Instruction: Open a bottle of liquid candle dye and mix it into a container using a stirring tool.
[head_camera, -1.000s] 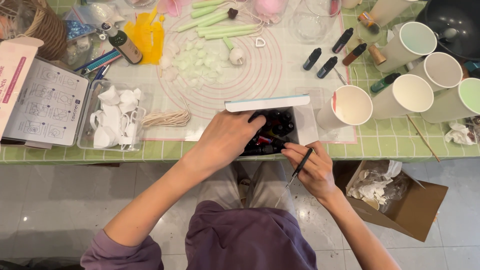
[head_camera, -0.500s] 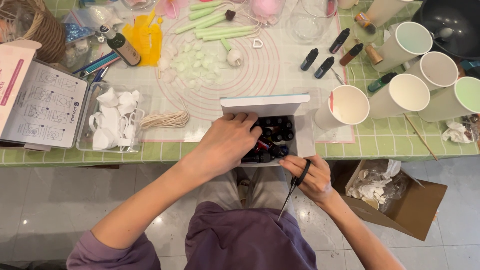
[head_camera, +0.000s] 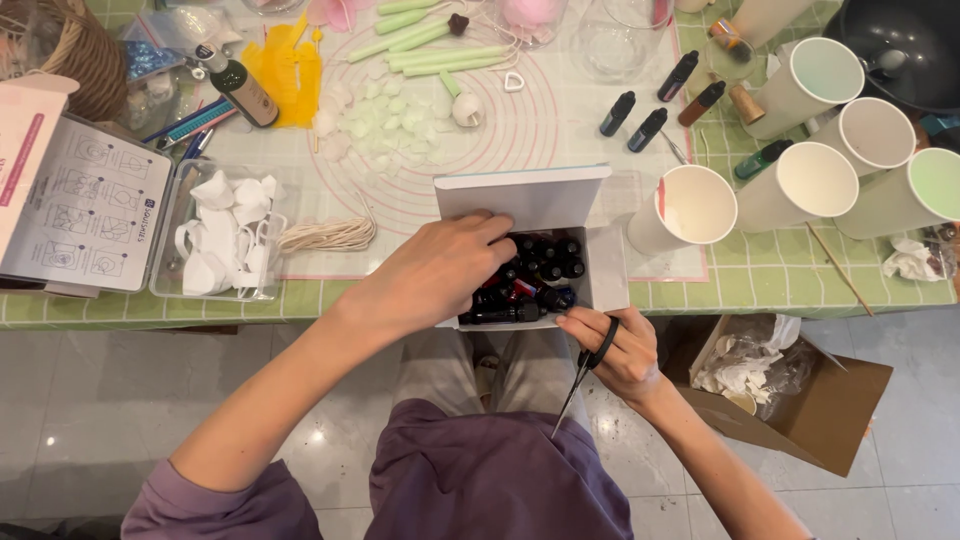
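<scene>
While both hands work at the surface's near edge, a white box (head_camera: 560, 215) of small dark bottles (head_camera: 535, 280) lies open

The right hand (head_camera: 615, 350) keeps its grip closed on black scissors (head_camera: 585, 375), blades pointing down; the left hand (head_camera: 450, 270) reaches into the box, fingers curled among bottles; beyond stand paper cups (head_camera: 800, 185)
</scene>
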